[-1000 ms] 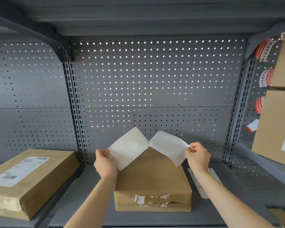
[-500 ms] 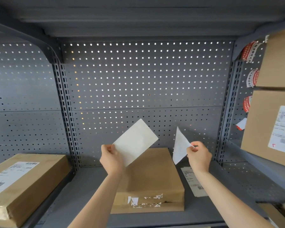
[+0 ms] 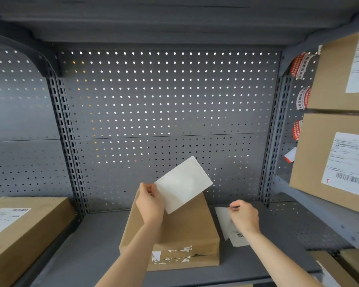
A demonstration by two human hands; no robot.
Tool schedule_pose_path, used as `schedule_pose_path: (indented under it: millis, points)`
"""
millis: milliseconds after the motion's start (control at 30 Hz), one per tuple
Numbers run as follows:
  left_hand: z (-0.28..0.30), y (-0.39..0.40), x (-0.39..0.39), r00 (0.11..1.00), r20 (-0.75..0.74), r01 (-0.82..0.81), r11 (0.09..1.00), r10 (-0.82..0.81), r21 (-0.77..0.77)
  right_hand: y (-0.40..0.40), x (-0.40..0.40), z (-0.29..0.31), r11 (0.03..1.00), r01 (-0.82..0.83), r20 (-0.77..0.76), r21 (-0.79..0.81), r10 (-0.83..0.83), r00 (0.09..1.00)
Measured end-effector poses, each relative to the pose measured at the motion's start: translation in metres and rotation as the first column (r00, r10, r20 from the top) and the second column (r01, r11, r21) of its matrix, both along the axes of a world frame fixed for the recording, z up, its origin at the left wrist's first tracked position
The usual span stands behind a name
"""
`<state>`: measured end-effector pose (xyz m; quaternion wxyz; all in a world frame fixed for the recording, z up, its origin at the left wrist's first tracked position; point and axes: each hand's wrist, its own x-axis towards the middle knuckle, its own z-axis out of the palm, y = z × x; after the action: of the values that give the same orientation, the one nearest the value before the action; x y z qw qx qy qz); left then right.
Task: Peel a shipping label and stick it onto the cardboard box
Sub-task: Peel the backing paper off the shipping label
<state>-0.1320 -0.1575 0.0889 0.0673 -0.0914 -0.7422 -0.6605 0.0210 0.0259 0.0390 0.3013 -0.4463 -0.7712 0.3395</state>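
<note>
A flat brown cardboard box [image 3: 187,228] with torn white label scraps on its front edge lies in the middle of the grey shelf [image 3: 81,255]. My left hand [image 3: 149,204] pinches a white rectangular label sheet [image 3: 182,184] by its lower left edge and holds it tilted above the box's far end, blank side toward me. My right hand [image 3: 245,216] is low over the shelf just right of the box, fingers closed on a second white sheet [image 3: 222,218]. That sheet rests on a printed slip with a barcode [image 3: 238,238].
A labelled cardboard box [image 3: 25,230] lies on the shelf at the left. Two labelled boxes [image 3: 319,162] [image 3: 336,75] stand stacked on the right-hand shelf. Red-and-white stickers [image 3: 298,65] hang on the perforated back wall. An upper shelf hangs overhead.
The two sheets, joined one second ago, have come apart. My right hand dropped with its sheet down to the shelf right of the box. My left hand kept its sheet raised.
</note>
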Motion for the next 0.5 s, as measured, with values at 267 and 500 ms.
schedule_pose_path:
  millis: [267,500]
  points:
    - [0.0,0.0,0.0,1.0,0.003,0.008,1.0,-0.008,-0.017,-0.004,-0.006,0.011,0.998,-0.041,0.003,0.048,0.041,0.999]
    - [0.005,-0.009,-0.006,1.0,-0.025,-0.018,1.0,0.018,0.002,-0.029,-0.022,0.063,0.997,-0.069,-0.228,0.046,0.078,0.97]
